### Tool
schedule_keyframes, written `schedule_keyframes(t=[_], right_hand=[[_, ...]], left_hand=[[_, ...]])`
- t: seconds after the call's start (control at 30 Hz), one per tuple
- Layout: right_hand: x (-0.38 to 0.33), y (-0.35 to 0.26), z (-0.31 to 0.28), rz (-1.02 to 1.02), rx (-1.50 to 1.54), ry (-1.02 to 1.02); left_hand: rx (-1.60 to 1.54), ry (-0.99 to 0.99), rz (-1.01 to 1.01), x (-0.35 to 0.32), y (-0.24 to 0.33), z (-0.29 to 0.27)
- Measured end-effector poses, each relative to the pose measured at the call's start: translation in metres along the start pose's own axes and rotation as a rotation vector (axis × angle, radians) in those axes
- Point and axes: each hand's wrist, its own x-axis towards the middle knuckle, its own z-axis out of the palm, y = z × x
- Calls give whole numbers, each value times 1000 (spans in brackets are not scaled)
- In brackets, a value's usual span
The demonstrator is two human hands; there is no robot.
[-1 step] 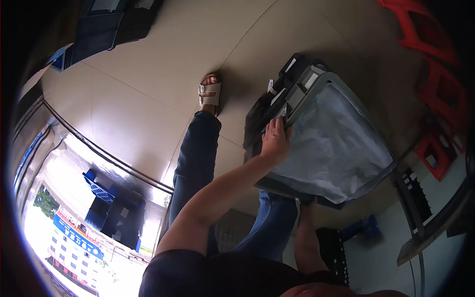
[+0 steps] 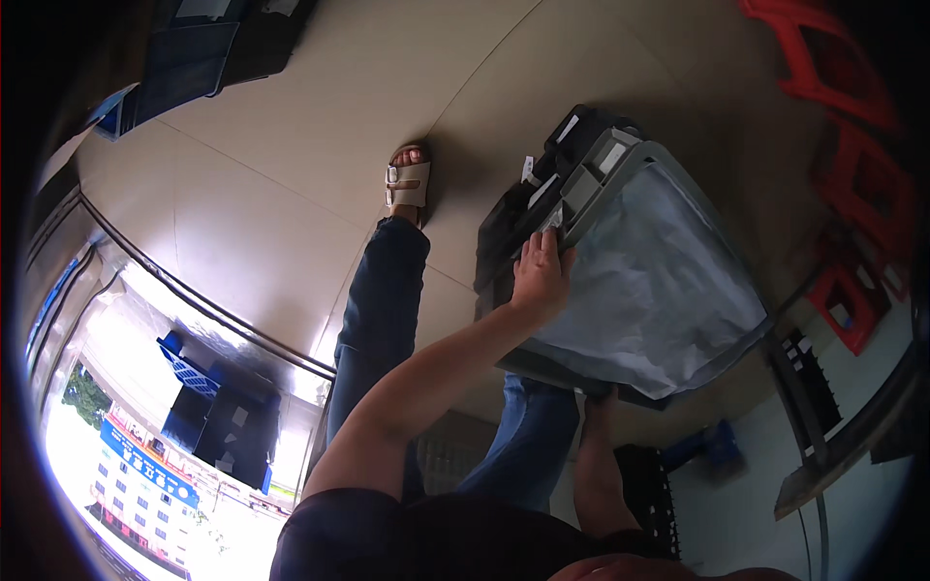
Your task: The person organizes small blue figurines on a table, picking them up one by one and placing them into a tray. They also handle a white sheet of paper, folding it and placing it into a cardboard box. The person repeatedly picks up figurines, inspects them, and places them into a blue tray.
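Observation:
A grey plastic crate (image 2: 688, 179) is tilted in front of me to the right, and a crumpled grey plastic sheet (image 2: 649, 281) covers its top. My left hand (image 2: 542, 276) is closed over the crate's left rim, with its fingers bent over the edge. At the near edge, my right hand (image 2: 600, 412) reaches up to the crate's underside; its fingers are hidden there. Black crates (image 2: 581, 121) with white labels lie right beside and below the grey one, along its left side.
Red plastic crates (image 2: 843, 145) stand at the far right. Dark blue bins (image 2: 184, 63) are at the upper left. My sandalled foot (image 2: 409, 179) rests on the tiled floor (image 2: 281, 165). A metal-framed opening with bright daylight is at the lower left, with dark bins (image 2: 228, 426) by it.
The whole view has shifted very slightly, with surrounding things a little further left. Both hands keep their places on the crate.

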Motion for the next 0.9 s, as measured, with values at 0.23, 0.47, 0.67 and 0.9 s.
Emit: schedule_keyframes(t=[0.23, 0.47, 0.67, 0.9], right_hand=[[-6, 4, 3, -132, -254, 0], [16, -20, -18, 64, 161, 105], [-2, -26, -11, -50, 124, 158], [-22, -33, -16, -100, 146, 114]], left_hand=[[-39, -8, 117, 21, 13, -7], [-9, 143, 204, 22, 2, -4], [104, 235, 213, 31, -7, -3], [162, 247, 154, 25, 4, 9]])
